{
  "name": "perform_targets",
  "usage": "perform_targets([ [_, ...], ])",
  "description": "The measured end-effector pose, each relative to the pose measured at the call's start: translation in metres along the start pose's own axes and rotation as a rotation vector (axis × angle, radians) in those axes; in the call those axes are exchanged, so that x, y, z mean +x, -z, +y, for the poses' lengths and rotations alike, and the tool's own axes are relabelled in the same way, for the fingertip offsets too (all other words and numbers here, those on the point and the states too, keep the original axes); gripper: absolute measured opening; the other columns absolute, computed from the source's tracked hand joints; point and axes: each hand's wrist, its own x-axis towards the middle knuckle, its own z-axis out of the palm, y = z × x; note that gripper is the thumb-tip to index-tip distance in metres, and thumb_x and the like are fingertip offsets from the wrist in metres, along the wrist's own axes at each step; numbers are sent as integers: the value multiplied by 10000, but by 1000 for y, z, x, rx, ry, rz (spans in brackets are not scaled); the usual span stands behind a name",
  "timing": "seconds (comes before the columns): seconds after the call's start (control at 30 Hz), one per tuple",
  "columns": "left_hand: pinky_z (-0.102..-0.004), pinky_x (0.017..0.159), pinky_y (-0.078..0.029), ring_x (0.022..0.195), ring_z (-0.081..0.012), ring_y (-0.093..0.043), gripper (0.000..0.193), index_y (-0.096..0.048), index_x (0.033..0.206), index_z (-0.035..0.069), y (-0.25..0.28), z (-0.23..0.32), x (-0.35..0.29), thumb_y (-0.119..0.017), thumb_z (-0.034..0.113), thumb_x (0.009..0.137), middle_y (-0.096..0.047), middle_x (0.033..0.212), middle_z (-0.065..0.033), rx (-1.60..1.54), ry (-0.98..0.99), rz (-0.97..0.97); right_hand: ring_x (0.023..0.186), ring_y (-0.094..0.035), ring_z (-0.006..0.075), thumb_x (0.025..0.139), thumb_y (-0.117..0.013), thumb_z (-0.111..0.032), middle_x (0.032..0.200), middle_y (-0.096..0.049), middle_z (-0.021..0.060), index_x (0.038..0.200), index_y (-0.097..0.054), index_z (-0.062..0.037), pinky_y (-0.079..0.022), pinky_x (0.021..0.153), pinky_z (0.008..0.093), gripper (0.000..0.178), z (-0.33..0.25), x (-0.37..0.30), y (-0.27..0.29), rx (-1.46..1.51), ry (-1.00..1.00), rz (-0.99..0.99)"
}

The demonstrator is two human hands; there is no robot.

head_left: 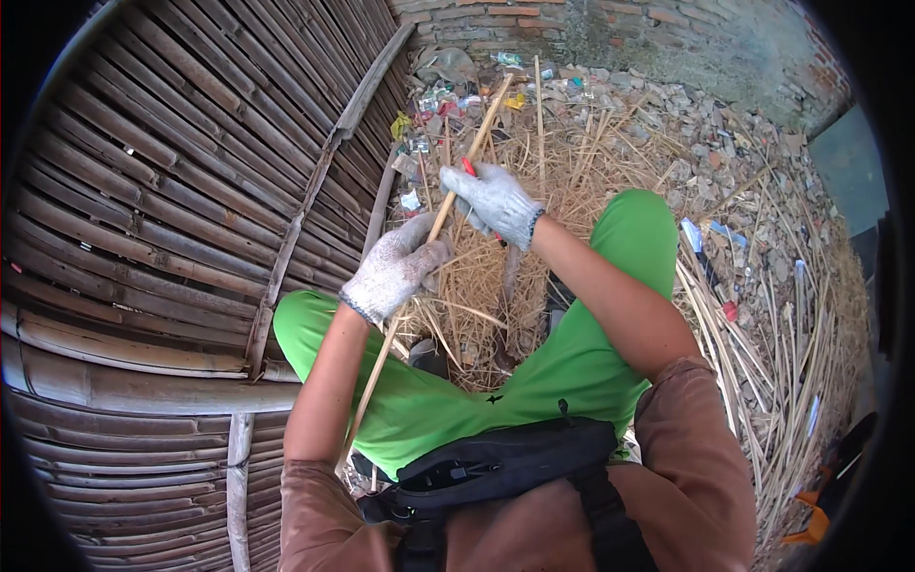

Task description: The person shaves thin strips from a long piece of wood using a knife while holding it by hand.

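A long, pale bamboo strip (488, 119) runs slantwise through both hands, its far end toward the rubbish and its near end down past my left thigh. My left hand (393, 269), in a whitish knit glove, is closed around the strip. Just beyond it, my right hand (498, 202), gloved the same way, is closed at the strip with a red-handled tool (468, 166) in its grip. Red shows at the top of that fist and again below it; the tool's kind is hidden by the fingers. Thin curled shavings (469, 300) lie beneath the hands, between my knees.
A slatted bamboo wall (181, 181) stands close on my left. Ahead is a brick wall (629, 38), with plastic litter (448, 100) and rubble before it. Many long thin strips (762, 353) lie to my right. A black waist bag (505, 462) rests on my lap.
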Motion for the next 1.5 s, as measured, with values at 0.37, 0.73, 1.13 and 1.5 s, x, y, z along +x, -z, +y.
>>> perform_targets([
  [0.37,-214,566,-380,684,-35,-481,394,-643,1446,63,-25,-58,-10,-617,294,1127,-559,847,60,-437,196,234,884,-754,439,1074,-500,-617,960,-769,213,1034,-681,-115,-586,781,573,535,41,-8,-20,-1044,422,44],
  [0.73,-327,637,-494,697,-123,-562,401,-705,1315,37,-27,-61,-28,-607,367,1110,-594,805,-11,-246,182,338,866,-753,433,1061,-469,-683,886,-763,193,905,-711,-136,-587,764,571,618,43,14,-9,-1129,424,124],
  [1.13,-247,645,-504,826,-78,-618,429,-678,1398,36,-25,-91,-32,-620,347,1108,-754,1112,-33,-87,106,290,871,-758,425,1071,-449,-674,923,-774,190,949,-716,-135,-598,781,563,614,44,-9,-22,-1167,443,-44],
  [1.5,-321,702,-535,784,-136,-632,456,-703,1334,-5,-34,-83,-28,-594,375,1108,-707,960,-96,-157,225,356,870,-765,416,1066,-464,-669,927,-777,184,961,-726,-144,-604,776,557,596,48,-18,-26,-1153,418,-50],
])
